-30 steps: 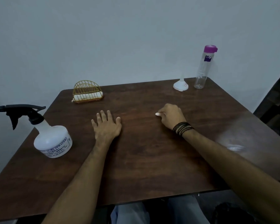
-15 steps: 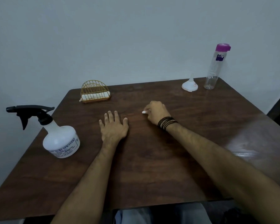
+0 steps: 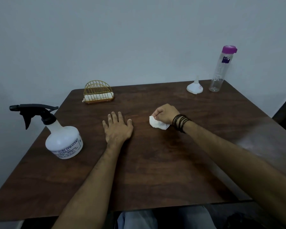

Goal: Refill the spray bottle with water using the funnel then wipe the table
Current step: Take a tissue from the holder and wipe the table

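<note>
A white spray bottle (image 3: 64, 141) with a black trigger head stands at the left of the dark wooden table (image 3: 155, 171). A white funnel (image 3: 194, 87) lies mouth down at the back right, beside a clear water bottle (image 3: 219, 75) with a purple cap. My right hand (image 3: 165, 114) grips a crumpled white tissue (image 3: 158, 124) and holds it against the tabletop near the middle. My left hand (image 3: 117, 128) rests flat on the table, fingers spread, between the spray bottle and the tissue.
A gold wire napkin holder (image 3: 97, 93) with white tissues stands at the back left, near the wall. A dark object shows past the table's right edge. My lap is visible below the front edge.
My right hand slid the tissue left, then back to the right, and more of the tissue now shows under it. My left hand stayed flat in place.
</note>
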The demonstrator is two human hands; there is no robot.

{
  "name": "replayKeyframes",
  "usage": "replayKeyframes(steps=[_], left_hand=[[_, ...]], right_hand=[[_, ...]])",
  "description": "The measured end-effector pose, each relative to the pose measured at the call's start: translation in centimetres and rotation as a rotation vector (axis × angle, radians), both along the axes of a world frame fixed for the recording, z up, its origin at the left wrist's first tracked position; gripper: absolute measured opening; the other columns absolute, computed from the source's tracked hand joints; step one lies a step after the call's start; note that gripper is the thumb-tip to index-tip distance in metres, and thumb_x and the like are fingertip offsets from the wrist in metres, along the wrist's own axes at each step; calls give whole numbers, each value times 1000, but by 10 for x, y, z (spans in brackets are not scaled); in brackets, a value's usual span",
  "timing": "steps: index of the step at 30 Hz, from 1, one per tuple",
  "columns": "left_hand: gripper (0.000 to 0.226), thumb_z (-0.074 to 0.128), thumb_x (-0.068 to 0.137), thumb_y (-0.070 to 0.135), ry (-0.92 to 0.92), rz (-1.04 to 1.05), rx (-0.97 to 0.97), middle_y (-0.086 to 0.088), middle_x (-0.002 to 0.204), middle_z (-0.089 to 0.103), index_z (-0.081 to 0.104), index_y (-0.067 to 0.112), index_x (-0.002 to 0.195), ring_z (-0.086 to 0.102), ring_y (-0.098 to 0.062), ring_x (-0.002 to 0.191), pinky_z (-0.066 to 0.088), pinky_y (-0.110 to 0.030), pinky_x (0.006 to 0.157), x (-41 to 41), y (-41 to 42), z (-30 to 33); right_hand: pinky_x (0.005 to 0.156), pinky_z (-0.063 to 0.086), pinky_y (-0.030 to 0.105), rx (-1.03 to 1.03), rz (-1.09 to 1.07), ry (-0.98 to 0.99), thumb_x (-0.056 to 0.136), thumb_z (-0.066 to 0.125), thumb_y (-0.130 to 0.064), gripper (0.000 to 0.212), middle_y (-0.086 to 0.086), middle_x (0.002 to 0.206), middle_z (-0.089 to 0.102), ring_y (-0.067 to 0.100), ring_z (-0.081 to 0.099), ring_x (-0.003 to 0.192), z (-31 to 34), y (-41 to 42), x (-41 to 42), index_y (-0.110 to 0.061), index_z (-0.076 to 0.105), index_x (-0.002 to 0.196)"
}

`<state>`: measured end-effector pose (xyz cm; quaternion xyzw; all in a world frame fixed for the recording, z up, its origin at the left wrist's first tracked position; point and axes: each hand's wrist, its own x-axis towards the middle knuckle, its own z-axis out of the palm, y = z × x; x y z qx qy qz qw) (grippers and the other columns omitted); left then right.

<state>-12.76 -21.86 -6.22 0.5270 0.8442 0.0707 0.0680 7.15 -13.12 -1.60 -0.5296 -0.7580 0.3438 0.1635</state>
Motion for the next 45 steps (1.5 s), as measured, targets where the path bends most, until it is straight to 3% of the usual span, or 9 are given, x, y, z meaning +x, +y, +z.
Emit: replayKeyframes(steps=[4,7,10,14,21,30,37,40,45], left_hand=[[74,16,103,57,-9,-1,1,-11,170,-2,5,16,163,-4,-28,157,-4,-52,124,1,-1,1],[73,16,103,57,-15,-1,7,-11,170,-2,5,16,163,-4,-27,157,-5,-52,124,1,-1,2],[73,16,103,56,-13,-1,11,-11,170,-2,5,16,163,-5,-27,157,-5,-52,124,1,-1,1],[73,16,103,55,-10,9,8,-12,170,-3,4,15,163,-5,-28,157,-6,-52,124,2,1,-2],[66,16,106,46,4,-11,51,-14,170,3,9,13,162,-1,-30,157,-1,-54,125,2,-1,-2],[62,16,107,41,-7,-2,35,-11,170,2,8,15,163,-2,-28,157,-2,-52,126,3,0,2],[61,19,107,38,-7,-5,49,-11,170,3,9,14,162,-1,-28,157,0,-53,125,3,-2,2],[61,19,107,39,-8,-6,41,-10,170,4,10,16,163,0,-27,157,1,-52,126,1,-3,3],[61,17,107,40,-18,-4,27,-10,171,2,8,17,163,-2,-27,157,-1,-52,125,2,-3,4]], right_hand=[[82,56,37,508,95,-55,87,64,-5,18,1,99,70,21,67,92,-11,-14,-4,-20,74,91],[79,54,42,682,294,-221,90,60,-4,21,5,107,65,29,66,94,-20,-23,-1,-14,76,100],[87,52,38,639,313,-253,92,53,-10,30,4,114,68,27,64,103,-19,-30,7,-13,74,113],[92,51,37,593,369,-218,91,62,-32,26,1,112,69,22,65,105,-16,-48,10,-19,73,110],[88,48,30,532,424,-120,93,63,-19,17,0,106,72,20,65,101,-18,-40,-54,-17,77,101],[98,49,36,501,142,-251,91,60,-5,32,9,121,68,32,63,115,-17,44,-73,-20,73,117],[89,48,31,490,363,-165,95,63,-22,18,2,114,68,22,64,107,-25,9,-116,-21,78,106],[88,44,22,510,293,-160,93,66,-19,20,-1,114,71,20,65,109,-21,20,-107,-23,78,109],[93,49,31,543,58,-208,94,64,-22,22,-5,116,72,21,60,116,-18,48,-63,-31,76,109]])
